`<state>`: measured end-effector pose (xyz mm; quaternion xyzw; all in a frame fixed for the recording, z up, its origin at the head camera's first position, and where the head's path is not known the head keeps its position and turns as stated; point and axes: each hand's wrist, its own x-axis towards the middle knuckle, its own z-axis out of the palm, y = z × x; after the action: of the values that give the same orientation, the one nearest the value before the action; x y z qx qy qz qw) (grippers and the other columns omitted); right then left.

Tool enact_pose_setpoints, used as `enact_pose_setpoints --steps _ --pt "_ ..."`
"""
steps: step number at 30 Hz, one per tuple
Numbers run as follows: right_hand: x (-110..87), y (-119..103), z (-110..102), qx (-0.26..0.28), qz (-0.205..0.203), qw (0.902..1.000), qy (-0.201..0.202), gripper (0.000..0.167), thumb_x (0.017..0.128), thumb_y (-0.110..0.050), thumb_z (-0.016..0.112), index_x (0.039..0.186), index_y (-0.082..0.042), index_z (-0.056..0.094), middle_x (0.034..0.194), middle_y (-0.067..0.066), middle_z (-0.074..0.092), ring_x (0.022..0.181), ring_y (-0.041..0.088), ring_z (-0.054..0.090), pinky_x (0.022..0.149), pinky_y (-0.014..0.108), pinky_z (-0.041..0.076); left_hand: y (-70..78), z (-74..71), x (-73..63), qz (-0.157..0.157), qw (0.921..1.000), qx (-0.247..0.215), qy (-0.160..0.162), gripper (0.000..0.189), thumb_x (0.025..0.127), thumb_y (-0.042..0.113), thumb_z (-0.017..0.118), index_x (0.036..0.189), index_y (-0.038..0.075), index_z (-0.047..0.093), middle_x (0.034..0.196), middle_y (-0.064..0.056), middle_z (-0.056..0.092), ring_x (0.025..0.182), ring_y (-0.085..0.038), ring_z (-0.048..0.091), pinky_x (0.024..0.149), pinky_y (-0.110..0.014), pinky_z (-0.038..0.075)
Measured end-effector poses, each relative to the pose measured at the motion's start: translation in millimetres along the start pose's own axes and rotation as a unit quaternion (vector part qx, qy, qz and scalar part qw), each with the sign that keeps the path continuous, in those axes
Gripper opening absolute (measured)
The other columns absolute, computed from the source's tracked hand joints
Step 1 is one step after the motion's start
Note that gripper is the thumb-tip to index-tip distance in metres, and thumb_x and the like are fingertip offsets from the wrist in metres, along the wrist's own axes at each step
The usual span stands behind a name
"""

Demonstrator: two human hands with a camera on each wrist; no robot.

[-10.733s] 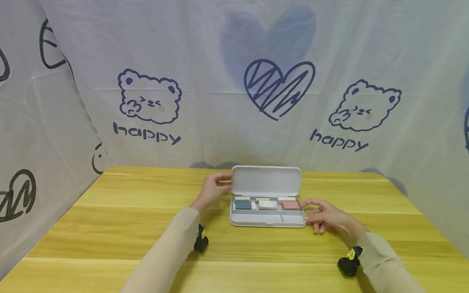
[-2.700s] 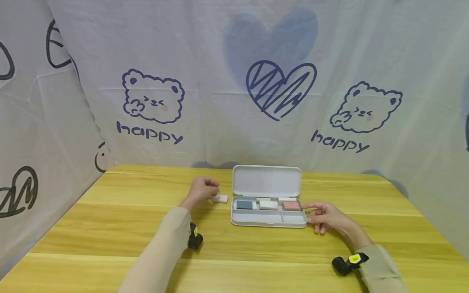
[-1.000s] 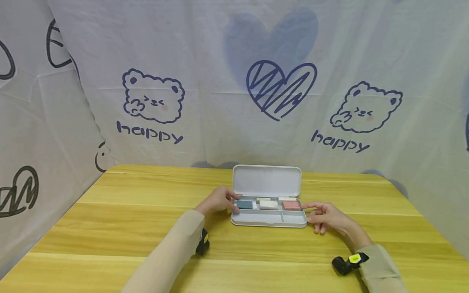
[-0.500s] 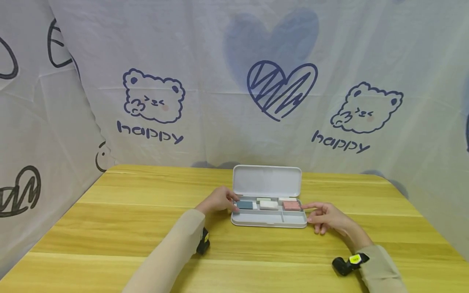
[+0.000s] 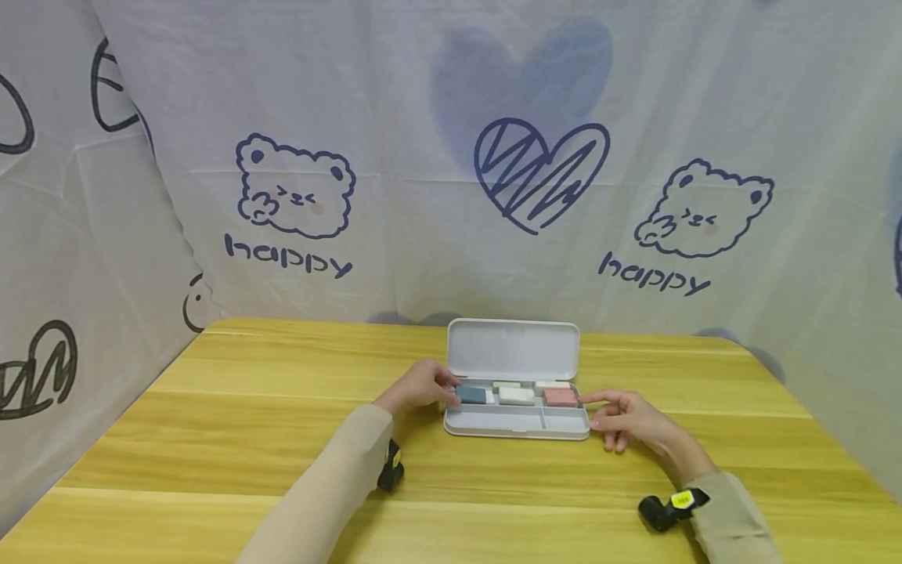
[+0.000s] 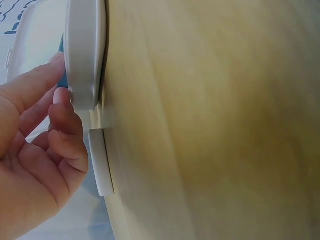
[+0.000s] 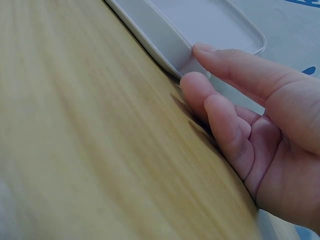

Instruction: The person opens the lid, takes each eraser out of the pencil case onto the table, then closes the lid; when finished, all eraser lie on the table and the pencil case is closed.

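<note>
An open white case (image 5: 493, 431) stands on the table with its lid (image 5: 513, 348) raised at the back. My left hand (image 5: 421, 385) reaches over the case's left end and pinches a blue eraser (image 5: 470, 395) with a white end, which sits in the left of the middle row. In the left wrist view, a small white block (image 6: 101, 162) lies on the table beside the case; the left hand hides it in the head view. My right hand (image 5: 630, 417) touches the case's right end with thumb and index finger extended, the other fingers loosely bent.
A white block (image 5: 517, 395) and a pink block (image 5: 560, 397) sit right of the blue eraser. Behind them lie a pale green block (image 5: 506, 385) and another white one (image 5: 553, 385). The wooden table (image 5: 535, 501) ends at a printed cloth (image 5: 409, 258).
The small white block came out of the case's back left onto the table. My left hand then moved right from it to the blue eraser. My right hand stays at the case's end.
</note>
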<state>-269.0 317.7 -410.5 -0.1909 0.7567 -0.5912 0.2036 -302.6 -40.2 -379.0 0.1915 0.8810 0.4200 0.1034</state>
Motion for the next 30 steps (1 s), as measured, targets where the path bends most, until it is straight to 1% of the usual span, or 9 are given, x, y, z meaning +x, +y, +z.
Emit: enact_pose_setpoints --steps 6,10,13,16,21,25,30 --pt "-0.2 -0.9 0.7 -0.003 0.001 1.0000 0.004 0.049 0.086 -0.006 0.058 0.127 0.010 0.036 0.080 0.011 0.061 0.050 0.010 0.056 0.043 0.020 0.046 5.0 -1.2 -1.2 -0.003 0.9999 -0.013 0.009 0.022 0.074 0.002 0.071 0.094 -0.005 0.067 0.071 -0.004 0.061 0.058 -0.011 0.047 0.054 -0.021 0.042" --pt "-0.2 -2.3 1.8 -0.003 -0.002 1.0000 0.002 0.049 0.086 -0.005 0.057 0.127 0.011 0.035 0.081 0.012 0.061 0.050 0.010 0.056 0.043 0.020 0.046 4.6 -2.7 -1.8 -0.002 0.9998 -0.016 0.012 0.022 0.073 0.001 0.071 0.094 -0.005 0.067 0.069 -0.004 0.061 0.058 -0.010 0.047 0.053 -0.021 0.043" --pt "-0.1 -3.3 2.7 -0.003 -0.003 1.0000 0.001 0.049 0.087 -0.005 0.057 0.127 0.011 0.034 0.081 0.012 0.061 0.050 0.010 0.056 0.043 0.020 0.046 2.6 -4.5 -3.1 0.007 0.9997 -0.022 0.011 0.021 0.073 0.001 0.071 0.093 -0.005 0.067 0.066 -0.002 0.058 0.057 -0.010 0.047 0.052 -0.021 0.043" --pt "0.2 -3.3 2.9 -0.002 -0.004 1.0000 0.001 0.048 0.087 -0.005 0.056 0.127 0.011 0.035 0.081 0.012 0.061 0.050 0.010 0.056 0.043 0.020 0.046 -0.4 -7.5 -5.1 0.021 0.9993 -0.031 0.010 0.020 0.074 0.000 0.070 0.093 -0.005 0.067 0.066 -0.001 0.056 0.057 -0.009 0.046 0.052 -0.020 0.042" --pt "1.0 -1.6 1.9 -0.002 -0.005 1.0000 -0.002 0.048 0.086 -0.006 0.057 0.126 0.010 0.036 0.080 0.011 0.061 0.051 0.010 0.056 0.043 0.020 0.046 -6.4 -15.0 -10.9 0.039 0.9981 -0.047 0.010 0.022 0.075 0.000 0.068 0.096 -0.006 0.066 0.070 -0.003 0.059 0.058 -0.010 0.047 0.054 -0.022 0.044" --pt "0.9 -0.2 1.0 -0.003 -0.006 1.0000 -0.003 0.047 0.086 -0.006 0.058 0.126 0.009 0.038 0.080 0.011 0.062 0.051 0.010 0.056 0.043 0.020 0.046 -9.2 -22.2 -14.9 0.033 0.9974 -0.062 0.013 0.024 0.077 0.001 0.067 0.098 -0.008 0.064 0.074 -0.005 0.062 0.059 -0.011 0.050 0.055 -0.026 0.046" --pt "0.1 0.3 0.9 -0.001 -0.010 0.9999 -0.002 0.047 0.086 -0.006 0.058 0.126 0.009 0.038 0.081 0.011 0.062 0.051 0.010 0.056 0.043 0.020 0.046 -12.9 -29.4 -18.5 0.027 0.9975 -0.061 0.022 0.025 0.077 0.002 0.067 0.099 -0.008 0.064 0.074 -0.005 0.062 0.060 -0.011 0.051 0.058 -0.029 0.048"
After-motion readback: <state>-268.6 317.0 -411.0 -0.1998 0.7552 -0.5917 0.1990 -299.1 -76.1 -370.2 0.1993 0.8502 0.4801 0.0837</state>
